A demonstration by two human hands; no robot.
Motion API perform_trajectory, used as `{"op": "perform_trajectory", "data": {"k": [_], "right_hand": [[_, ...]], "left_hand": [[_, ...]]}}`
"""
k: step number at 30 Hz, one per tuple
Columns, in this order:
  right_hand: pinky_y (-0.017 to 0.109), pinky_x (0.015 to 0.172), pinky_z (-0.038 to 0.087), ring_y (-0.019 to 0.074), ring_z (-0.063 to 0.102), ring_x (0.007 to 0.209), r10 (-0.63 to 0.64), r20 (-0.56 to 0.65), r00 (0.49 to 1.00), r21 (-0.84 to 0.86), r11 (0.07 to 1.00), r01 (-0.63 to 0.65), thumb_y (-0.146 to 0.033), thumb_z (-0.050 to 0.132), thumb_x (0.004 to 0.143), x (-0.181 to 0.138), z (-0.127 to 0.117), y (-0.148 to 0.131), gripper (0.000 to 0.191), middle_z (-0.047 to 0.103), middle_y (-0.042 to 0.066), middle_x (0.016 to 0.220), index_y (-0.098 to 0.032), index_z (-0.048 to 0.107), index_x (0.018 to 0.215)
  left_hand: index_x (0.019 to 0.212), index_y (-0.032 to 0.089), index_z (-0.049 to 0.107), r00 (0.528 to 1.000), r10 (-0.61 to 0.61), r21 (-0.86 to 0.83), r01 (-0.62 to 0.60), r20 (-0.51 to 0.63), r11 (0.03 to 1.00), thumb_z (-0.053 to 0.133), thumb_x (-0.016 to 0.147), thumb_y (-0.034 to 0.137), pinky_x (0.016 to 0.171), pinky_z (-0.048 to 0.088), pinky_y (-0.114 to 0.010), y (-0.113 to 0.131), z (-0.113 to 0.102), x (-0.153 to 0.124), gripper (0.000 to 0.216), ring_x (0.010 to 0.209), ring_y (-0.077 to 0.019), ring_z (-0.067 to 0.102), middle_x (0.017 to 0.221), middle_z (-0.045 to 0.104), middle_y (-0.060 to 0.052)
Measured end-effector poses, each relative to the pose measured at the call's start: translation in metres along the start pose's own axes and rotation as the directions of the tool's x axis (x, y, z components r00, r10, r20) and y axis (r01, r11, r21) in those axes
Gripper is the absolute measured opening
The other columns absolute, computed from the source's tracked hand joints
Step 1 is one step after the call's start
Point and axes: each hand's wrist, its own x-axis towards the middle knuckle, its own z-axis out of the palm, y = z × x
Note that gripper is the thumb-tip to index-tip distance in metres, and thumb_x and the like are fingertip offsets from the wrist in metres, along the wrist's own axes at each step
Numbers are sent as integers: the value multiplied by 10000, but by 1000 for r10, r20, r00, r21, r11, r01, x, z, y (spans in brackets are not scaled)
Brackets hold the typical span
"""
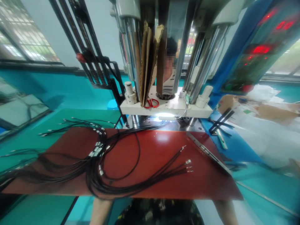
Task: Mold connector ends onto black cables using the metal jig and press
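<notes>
A bundle of black wires with metal terminals lies looped across a red mat. Several wire ends with terminals fan out toward the mat's right side. More wires trail off the mat to the left. Only my two forearms show, below the mat's near edge: the left and the right. Both hands are hidden under that edge, touching nothing I can see.
Behind the mat stands a press machine with steel columns, cardboard sheets, red scissors on its white platform and a lit work area. A metal strip lies at the mat's right. White bags are piled far right.
</notes>
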Motion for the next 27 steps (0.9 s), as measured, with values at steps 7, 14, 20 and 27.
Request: {"op": "perform_trajectory", "data": {"k": [7,14,20,27], "right_hand": [[468,901,405,377,497,1068,9,-20,1000,-12,1000,-9,-468,502,575,0,-2,-12,445,625,150,1010,-177,551,908],[400,763,480,341,566,923,38,156,987,3,999,-39,-481,549,539,3,-18,-22,444,654,116,901,-173,578,858],[383,787,468,313,570,931,-9,132,991,-74,997,19,-456,499,577,5,-23,-25,432,645,122,942,-164,576,886],[422,791,483,334,587,947,-102,273,957,-291,939,183,-429,404,669,7,-40,-26,494,627,193,1007,-97,562,999]], "left_hand": [[1074,184,588,999,39,143,-43,27,989,452,698,354,1025,338,-379,3,-3,-1,435,1186,-257,445,1004,656,-44],[1033,158,609,914,-128,675,-183,384,714,506,718,479,733,466,-392,63,-57,-39,462,847,-313,615,811,665,-107],[1183,287,497,536,363,162,-701,762,694,509,796,417,871,423,-283,170,-20,-74,409,988,-178,548,1078,606,-29],[1113,119,494,617,452,433,-781,644,450,566,749,366,797,450,-384,226,69,-40,446,974,-278,530,1062,559,-130]]}}
